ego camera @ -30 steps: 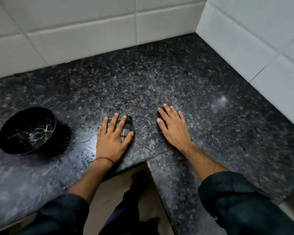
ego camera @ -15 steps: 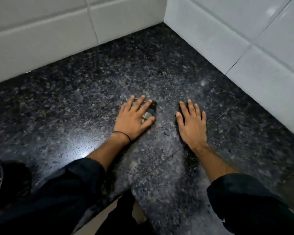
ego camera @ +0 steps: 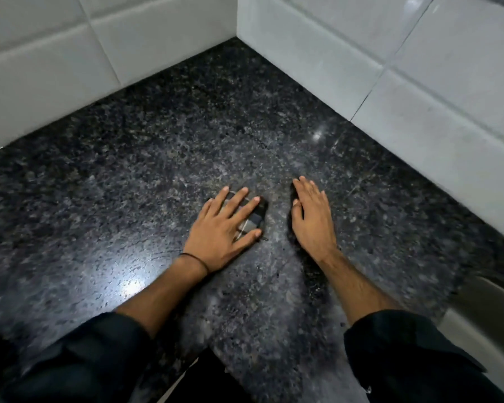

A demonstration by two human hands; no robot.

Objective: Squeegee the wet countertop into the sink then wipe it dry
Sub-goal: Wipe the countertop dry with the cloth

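A: Where is the job sitting right now?

B: Looks like the drying part. The left hand (ego camera: 220, 228) is lying flat with its fingers spread, pressing a small folded checked cloth (ego camera: 252, 219) onto the dark granite tabletop (ego camera: 157, 158), near the tiled corner.

A: And the other hand?

B: The right hand (ego camera: 310, 219) is resting open, palm down on the stone just beside it, gripping nothing.

A: Any squeegee?

B: None is showing, so I'm guessing that pass is over. A pale rim at the lower right may be the sink (ego camera: 483, 312), but I cannot tell. The stone is shining in patches, so wiping is probably unfinished
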